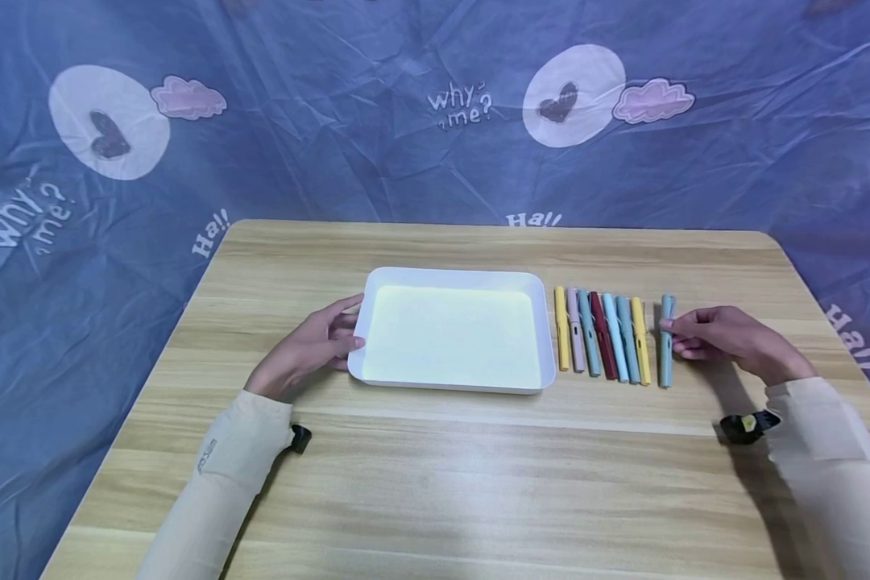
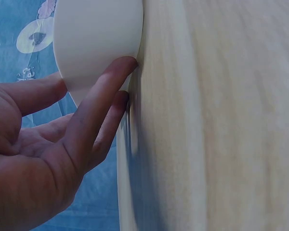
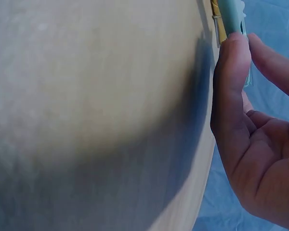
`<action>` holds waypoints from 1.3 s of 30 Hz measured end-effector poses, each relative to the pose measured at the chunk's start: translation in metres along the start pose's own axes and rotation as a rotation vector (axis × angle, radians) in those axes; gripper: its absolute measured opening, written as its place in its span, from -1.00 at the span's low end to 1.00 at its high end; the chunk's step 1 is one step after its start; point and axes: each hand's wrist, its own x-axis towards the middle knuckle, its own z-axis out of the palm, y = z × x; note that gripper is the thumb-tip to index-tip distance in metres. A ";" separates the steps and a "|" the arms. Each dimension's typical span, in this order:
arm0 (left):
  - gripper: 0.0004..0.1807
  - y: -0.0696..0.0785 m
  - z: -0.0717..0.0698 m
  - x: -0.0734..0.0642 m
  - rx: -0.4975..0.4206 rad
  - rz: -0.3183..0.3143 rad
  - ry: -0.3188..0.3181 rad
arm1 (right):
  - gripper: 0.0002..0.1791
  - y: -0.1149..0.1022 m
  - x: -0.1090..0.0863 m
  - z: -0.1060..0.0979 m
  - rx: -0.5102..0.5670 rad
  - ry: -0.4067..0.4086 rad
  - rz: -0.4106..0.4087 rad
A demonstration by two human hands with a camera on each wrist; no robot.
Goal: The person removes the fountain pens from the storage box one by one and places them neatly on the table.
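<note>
A shallow white tray (image 1: 452, 387) lies on the wooden table. My left hand (image 1: 308, 342) grips its left end, the thumb (image 2: 43, 94) at the rim and fingers (image 2: 106, 91) against the outer wall. To the tray's right, several capped pens (image 1: 607, 338) lie side by side in a row: yellow, lilac, blue, dark red and light blue. Apart from that row, on its right, is a teal-blue pen (image 1: 666, 354). My right hand (image 1: 725, 338) pinches this pen between thumb and fingers; its barrel (image 3: 229, 17) also shows in the right wrist view.
The wooden table (image 1: 435, 483) has rounded far corners. Behind it hangs a blue printed cloth (image 1: 377, 145) that also drops down past the table's sides. Both forearms, in light sleeves (image 1: 225, 451), reach in from the front with black wrist straps (image 1: 748, 427).
</note>
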 end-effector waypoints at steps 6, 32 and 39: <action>-0.14 -0.001 -0.001 0.001 0.003 -0.006 0.000 | -0.75 -0.001 0.003 0.002 -0.009 -0.011 0.018; -0.16 0.000 -0.001 0.003 0.007 0.000 -0.003 | -0.67 -0.005 0.006 0.008 -0.134 -0.011 0.012; -0.15 0.000 -0.001 0.002 0.015 -0.008 0.004 | -0.68 -0.006 0.006 0.008 -0.136 -0.008 -0.004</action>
